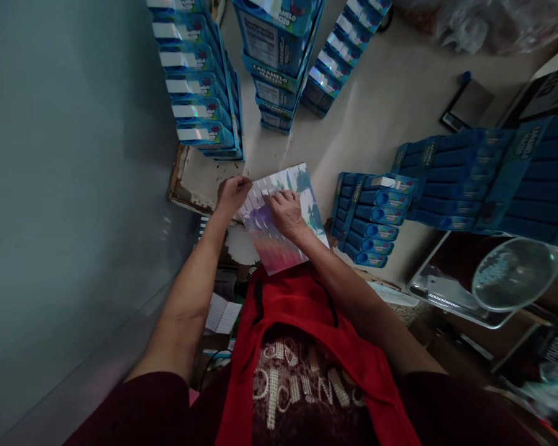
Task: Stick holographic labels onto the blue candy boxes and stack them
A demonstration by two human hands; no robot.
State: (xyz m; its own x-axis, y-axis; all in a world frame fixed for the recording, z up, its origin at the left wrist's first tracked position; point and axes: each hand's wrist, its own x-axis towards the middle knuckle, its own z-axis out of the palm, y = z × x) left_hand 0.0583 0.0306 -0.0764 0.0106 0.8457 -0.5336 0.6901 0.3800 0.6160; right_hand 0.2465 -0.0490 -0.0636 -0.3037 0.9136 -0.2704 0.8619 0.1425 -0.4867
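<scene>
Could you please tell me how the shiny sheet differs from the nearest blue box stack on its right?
The sheet is thin and flat; the box stack is blocky.
The sheet mixes purple, pink and white; the box stack is mainly blue.
The left hand and right hand are at the sheet; neither touches the box stack.

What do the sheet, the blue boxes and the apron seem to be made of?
Sheet: probably glossy paper or film, since it is thin and flat with bright, pale reflections.
Blue boxes: likely printed card, judging by their flat panels and crisp folded edges; a plastic coating can't be ruled out.
Apron: matte red cloth, by its soft folds.
</scene>
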